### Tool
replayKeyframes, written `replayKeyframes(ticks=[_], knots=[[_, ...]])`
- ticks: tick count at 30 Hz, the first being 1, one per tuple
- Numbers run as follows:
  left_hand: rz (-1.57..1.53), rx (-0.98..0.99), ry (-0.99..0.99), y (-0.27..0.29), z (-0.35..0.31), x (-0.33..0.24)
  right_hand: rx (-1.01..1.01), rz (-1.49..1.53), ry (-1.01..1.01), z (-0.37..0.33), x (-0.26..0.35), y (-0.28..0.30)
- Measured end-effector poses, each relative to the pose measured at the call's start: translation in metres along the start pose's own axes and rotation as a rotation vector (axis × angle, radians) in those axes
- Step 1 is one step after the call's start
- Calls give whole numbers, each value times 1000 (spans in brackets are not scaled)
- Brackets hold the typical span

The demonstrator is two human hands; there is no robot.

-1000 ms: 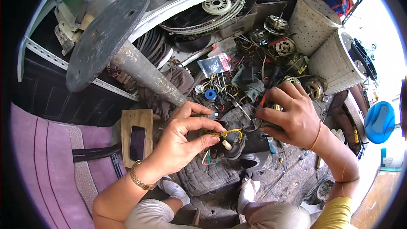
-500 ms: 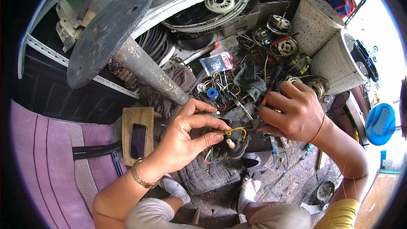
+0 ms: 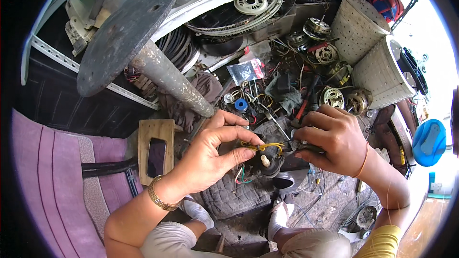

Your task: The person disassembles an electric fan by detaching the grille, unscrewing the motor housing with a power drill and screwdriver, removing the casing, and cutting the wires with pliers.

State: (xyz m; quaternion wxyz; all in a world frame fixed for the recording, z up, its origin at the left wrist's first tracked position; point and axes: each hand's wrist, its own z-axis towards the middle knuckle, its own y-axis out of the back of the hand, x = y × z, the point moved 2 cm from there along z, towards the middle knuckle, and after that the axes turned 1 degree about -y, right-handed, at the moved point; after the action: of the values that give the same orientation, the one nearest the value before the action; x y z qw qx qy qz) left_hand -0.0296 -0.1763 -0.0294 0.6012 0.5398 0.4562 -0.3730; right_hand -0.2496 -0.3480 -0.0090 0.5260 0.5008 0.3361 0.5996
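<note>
Yellow wire (image 3: 273, 145) is pinched between the thumb and index finger of my left hand (image 3: 217, 143), which wears a gold watch. My right hand (image 3: 332, 141) is closed around a dark metal tool (image 3: 289, 147), perhaps pliers. Its tip meets the right end of the wire loop, and most of it is hidden in the palm. Just below the wire is a dark, round motor-like part (image 3: 273, 168) with a cream-coloured knob (image 3: 265, 161) standing up from it. Thin red, white and green wires (image 3: 243, 176) stick out on its left, beneath my left hand.
A grey padded mat (image 3: 234, 196) lies between my feet. Beyond my hands are a blue spool (image 3: 240, 105), a red-handled tool (image 3: 302, 109) and several motors (image 3: 332, 97). A heavy round-topped metal stand (image 3: 129, 33) leans in at left. A phone (image 3: 156, 156) rests on a wooden board (image 3: 143, 129).
My right hand has shifted slightly right and down, its fingers lower over the tool. The yellow loop now stretches longer between my hands. The left hand keeps its pinch.
</note>
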Motion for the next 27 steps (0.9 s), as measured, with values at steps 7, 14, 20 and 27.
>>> replayKeyframes(ticks=[7,14,20,27], knots=[[9,16,9,1,2,0,28,45,-2,3,1,0],[76,3,-35,-1,3,4,4,10,43,-10,-10,-12],[162,-44,-58,-7,0,4,-55,-15,-38,19,-13,39],[239,-67,-62,-15,1,-9,103,-55,10,28,16,29]])
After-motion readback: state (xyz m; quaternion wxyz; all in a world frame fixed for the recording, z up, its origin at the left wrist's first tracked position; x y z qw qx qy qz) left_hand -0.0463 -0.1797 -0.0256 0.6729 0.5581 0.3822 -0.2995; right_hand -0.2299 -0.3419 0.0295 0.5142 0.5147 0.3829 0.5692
